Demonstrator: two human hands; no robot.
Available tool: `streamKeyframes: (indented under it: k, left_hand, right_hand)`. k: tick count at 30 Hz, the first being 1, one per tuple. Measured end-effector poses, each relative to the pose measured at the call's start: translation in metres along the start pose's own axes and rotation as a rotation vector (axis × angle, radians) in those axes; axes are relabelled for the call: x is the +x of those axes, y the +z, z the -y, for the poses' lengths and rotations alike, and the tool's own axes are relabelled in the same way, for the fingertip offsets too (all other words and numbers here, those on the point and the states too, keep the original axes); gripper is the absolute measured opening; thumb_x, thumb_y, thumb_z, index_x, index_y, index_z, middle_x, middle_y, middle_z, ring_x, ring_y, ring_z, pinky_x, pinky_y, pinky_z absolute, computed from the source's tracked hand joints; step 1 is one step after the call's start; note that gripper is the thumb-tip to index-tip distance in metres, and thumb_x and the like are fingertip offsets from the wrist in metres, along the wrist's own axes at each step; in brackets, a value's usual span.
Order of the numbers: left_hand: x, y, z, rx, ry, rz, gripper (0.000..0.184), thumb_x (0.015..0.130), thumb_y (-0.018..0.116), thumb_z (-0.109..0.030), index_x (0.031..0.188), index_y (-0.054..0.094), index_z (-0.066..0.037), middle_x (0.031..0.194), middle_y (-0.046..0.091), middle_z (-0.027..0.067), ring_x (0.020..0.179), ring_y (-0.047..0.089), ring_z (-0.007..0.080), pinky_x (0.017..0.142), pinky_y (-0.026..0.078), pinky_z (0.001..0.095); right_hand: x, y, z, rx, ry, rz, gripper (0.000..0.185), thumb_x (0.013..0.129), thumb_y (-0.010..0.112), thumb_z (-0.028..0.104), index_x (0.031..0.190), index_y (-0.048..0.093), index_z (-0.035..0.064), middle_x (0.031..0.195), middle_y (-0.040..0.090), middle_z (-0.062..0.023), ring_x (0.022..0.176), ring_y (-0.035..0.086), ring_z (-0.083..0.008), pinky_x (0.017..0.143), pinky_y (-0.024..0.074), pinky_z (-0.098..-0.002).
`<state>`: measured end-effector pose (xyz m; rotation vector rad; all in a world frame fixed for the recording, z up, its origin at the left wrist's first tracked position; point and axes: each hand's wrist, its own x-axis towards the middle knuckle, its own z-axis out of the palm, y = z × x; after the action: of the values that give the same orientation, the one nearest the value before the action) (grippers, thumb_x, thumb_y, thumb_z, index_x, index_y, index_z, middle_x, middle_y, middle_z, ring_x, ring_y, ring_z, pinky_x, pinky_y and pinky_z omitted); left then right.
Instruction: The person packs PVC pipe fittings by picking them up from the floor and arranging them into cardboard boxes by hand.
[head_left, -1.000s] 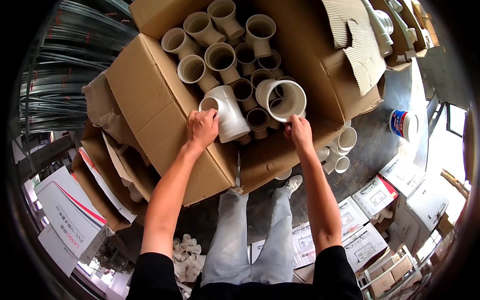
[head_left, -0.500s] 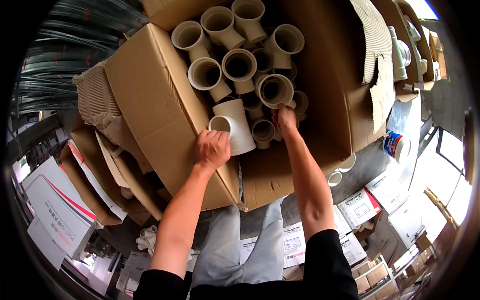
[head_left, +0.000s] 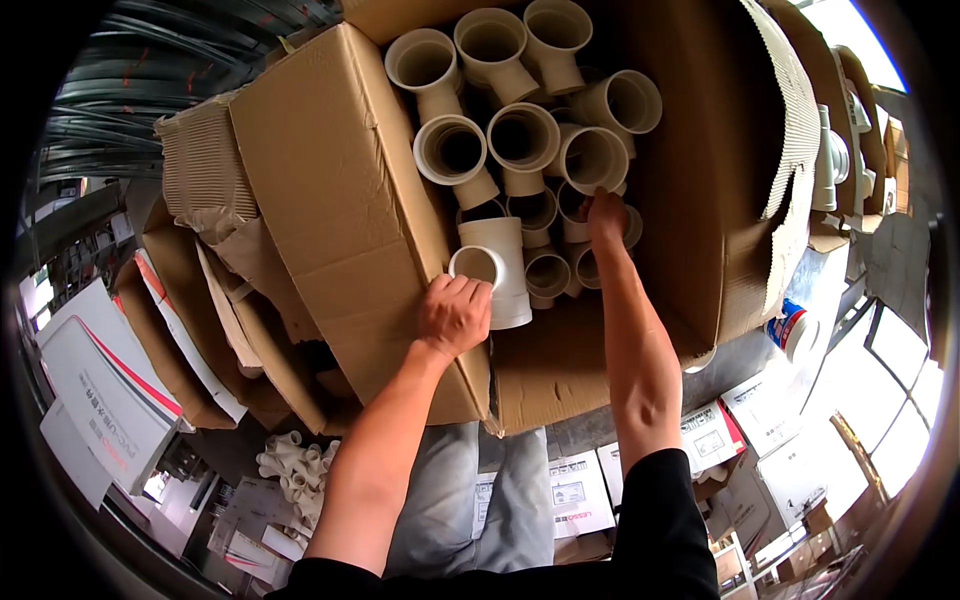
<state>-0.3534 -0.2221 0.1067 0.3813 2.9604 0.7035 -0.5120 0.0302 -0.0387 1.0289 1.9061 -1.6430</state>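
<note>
A large open cardboard box [head_left: 300, 200] stands in front of me, holding several off-white plastic pipe tees [head_left: 523, 137] stacked with their round mouths up. My left hand [head_left: 455, 315] is closed on the side-branch rim of a white pipe tee [head_left: 508, 285], which leans at the box's near left edge. Inside the box, my right hand [head_left: 605, 215] pinches the lower rim of another pipe tee [head_left: 597, 160] at the right of the stack. Its fingertips are partly hidden by the dark interior.
More open cartons [head_left: 270, 350] line the left side, beside a white printed box [head_left: 105, 385]. Loose white fittings [head_left: 295, 465] lie on the floor at lower left. A blue-and-white bucket [head_left: 792, 330] sits at right, and printed cartons [head_left: 580, 495] lie beyond my legs.
My view has shifted, so the box appears farther right. The right hand has moved its pipe tee deeper, closer to the stack's back rows. My left hand keeps its hold on the white tee.
</note>
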Motion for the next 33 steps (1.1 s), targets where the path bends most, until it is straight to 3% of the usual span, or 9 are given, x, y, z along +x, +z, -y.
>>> streamKeyframes:
  k: [12, 17, 21, 25, 26, 27, 28, 30, 33]
  left_hand:
    - [0.001, 0.002, 0.003, -0.017, 0.003, -0.022, 0.004, 0.082, 0.065, -0.013, 0.083, 0.062, -0.011, 0.075, 0.063, 0.0025, 0.074, 0.061, 0.0202, 0.072, 0.042, 0.0337]
    - [0.001, 0.001, 0.003, -0.019, 0.007, -0.033, 0.004, 0.082, 0.064, -0.013, 0.083, 0.062, -0.010, 0.075, 0.063, 0.0029, 0.073, 0.061, 0.0203, 0.073, 0.043, 0.0339]
    - [0.000, 0.004, 0.005, -0.025, 0.007, -0.028, 0.004, 0.082, 0.064, -0.013, 0.083, 0.062, -0.010, 0.076, 0.063, 0.0031, 0.074, 0.061, 0.0207, 0.073, 0.043, 0.0342]
    - [0.000, 0.005, 0.004, 0.002, 0.030, -0.078, 0.008, 0.083, 0.063, -0.013, 0.079, 0.057, -0.011, 0.073, 0.059, 0.0027, 0.072, 0.057, 0.0201, 0.071, 0.041, 0.0334]
    - [0.001, 0.005, 0.005, 0.008, 0.029, -0.089, 0.008, 0.084, 0.063, -0.012, 0.079, 0.057, -0.011, 0.072, 0.058, 0.0029, 0.071, 0.057, 0.0205, 0.071, 0.041, 0.0335]
    - [0.002, 0.003, 0.005, 0.008, 0.035, -0.101, 0.008, 0.086, 0.062, -0.012, 0.080, 0.056, -0.011, 0.074, 0.058, 0.0033, 0.072, 0.057, 0.0206, 0.071, 0.041, 0.0338]
    - [0.002, 0.002, 0.004, 0.013, 0.036, -0.095, 0.008, 0.086, 0.062, -0.012, 0.080, 0.056, -0.011, 0.074, 0.058, 0.0033, 0.072, 0.057, 0.0206, 0.071, 0.041, 0.0338]
    - [0.003, -0.002, 0.002, 0.044, 0.017, -0.063, 0.007, 0.087, 0.061, -0.012, 0.083, 0.056, -0.010, 0.078, 0.059, 0.0039, 0.074, 0.057, 0.0204, 0.071, 0.041, 0.0341]
    - [0.002, -0.001, 0.002, 0.048, 0.014, -0.078, 0.004, 0.089, 0.060, -0.012, 0.088, 0.057, -0.010, 0.082, 0.060, 0.0045, 0.077, 0.057, 0.0216, 0.072, 0.042, 0.0348]
  right_hand:
    - [0.015, 0.012, 0.017, -0.250, -0.059, -0.028, 0.045, 0.106, 0.044, 0.034, 0.092, 0.065, -0.0036, 0.073, 0.069, -0.0114, 0.061, 0.062, -0.0205, 0.060, 0.0494, -0.0383]
    - [-0.015, 0.028, 0.026, 0.048, -0.020, 0.054, 0.047, 0.105, 0.044, 0.041, 0.103, 0.064, -0.0010, 0.089, 0.070, -0.0105, 0.065, 0.063, -0.0193, 0.060, 0.0487, -0.0347]
    - [-0.047, 0.037, 0.010, 0.356, 0.017, 0.128, 0.042, 0.103, 0.048, 0.043, 0.097, 0.062, 0.0032, 0.083, 0.063, -0.0081, 0.071, 0.061, -0.0155, 0.061, 0.0454, -0.0323]
    - [-0.052, 0.022, -0.114, -0.142, -0.014, -0.037, 0.040, 0.097, 0.054, 0.034, 0.103, 0.063, -0.0036, 0.096, 0.066, -0.0100, 0.086, 0.060, -0.0260, 0.079, 0.0466, -0.0386]
    - [-0.072, 0.019, -0.114, -0.004, 0.339, -0.161, 0.034, 0.101, 0.050, 0.035, 0.094, 0.058, 0.0032, 0.086, 0.057, -0.0045, 0.075, 0.052, -0.0203, 0.072, 0.0420, -0.0372]
    - [-0.101, 0.036, -0.122, 0.235, 0.079, -0.204, 0.045, 0.100, 0.051, 0.043, 0.120, 0.062, 0.0036, 0.119, 0.067, -0.0077, 0.104, 0.062, -0.0273, 0.093, 0.0450, -0.0431]
    - [-0.121, 0.036, -0.116, 0.240, 0.085, -0.202, 0.045, 0.100, 0.051, 0.043, 0.120, 0.062, 0.0036, 0.119, 0.067, -0.0077, 0.104, 0.062, -0.0273, 0.093, 0.0450, -0.0431]
    - [-0.158, 0.033, -0.097, 0.687, 0.730, 0.077, 0.046, 0.100, 0.051, 0.047, 0.128, 0.058, 0.0111, 0.125, 0.064, -0.0044, 0.113, 0.059, -0.0222, 0.097, 0.0421, -0.0427]
    - [-0.192, 0.031, -0.097, 0.626, 0.650, 0.176, 0.052, 0.099, 0.049, 0.053, 0.125, 0.059, 0.0092, 0.119, 0.067, -0.0075, 0.113, 0.060, -0.0203, 0.099, 0.0458, -0.0414]
